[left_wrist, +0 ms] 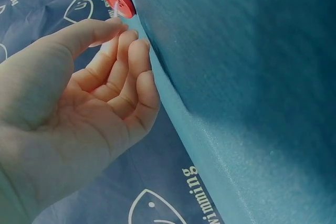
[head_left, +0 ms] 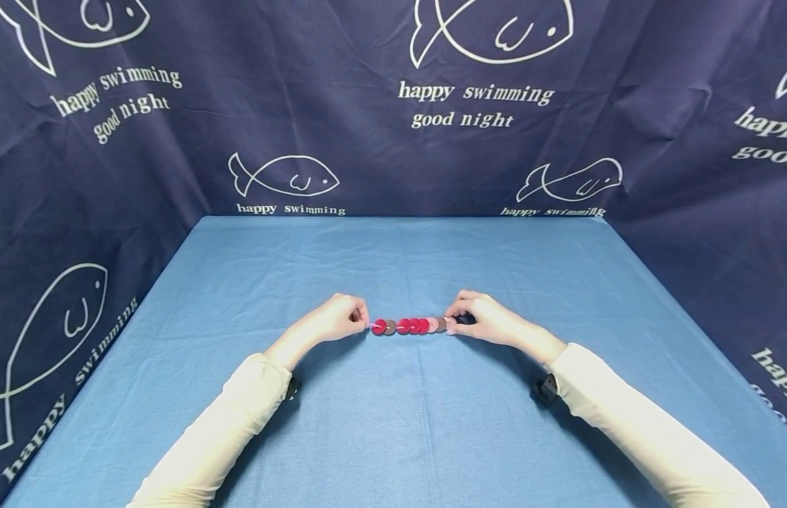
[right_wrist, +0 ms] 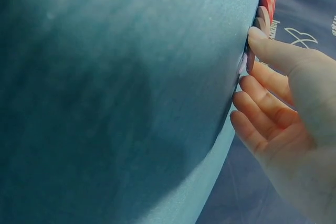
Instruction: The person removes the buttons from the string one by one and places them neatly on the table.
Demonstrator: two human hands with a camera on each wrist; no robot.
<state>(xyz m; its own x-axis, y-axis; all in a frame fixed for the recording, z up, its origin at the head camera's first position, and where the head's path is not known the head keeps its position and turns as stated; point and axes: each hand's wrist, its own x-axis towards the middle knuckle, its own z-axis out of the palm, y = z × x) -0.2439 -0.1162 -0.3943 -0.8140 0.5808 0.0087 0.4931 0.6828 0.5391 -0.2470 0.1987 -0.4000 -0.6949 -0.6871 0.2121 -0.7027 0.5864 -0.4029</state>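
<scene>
A row of round buttons (head_left: 415, 326), red, brown and pale pink, is threaded on a light pinkish string and lies level between the two hands. My left hand (head_left: 342, 317) pinches the string (left_wrist: 116, 10) between thumb and forefinger, just beside the red end button (left_wrist: 121, 2). At the row's other end, my right hand (head_left: 495, 322) pinches a pale pink button (head_left: 451, 324) with thumb and forefinger. Its other fingers (right_wrist: 273, 106) are loosely bent. A small gap shows between a brown button (head_left: 389, 327) and the red ones to its right. Fingertips partly hide the right end.
Blue cloth (head_left: 368, 423) covers the table beneath both hands. Dark blue curtains (head_left: 380, 106) with white fish and lettering stand behind it and at both sides. A black wrist device (head_left: 545, 389) sits at the right cuff, and another (head_left: 292, 388) at the left.
</scene>
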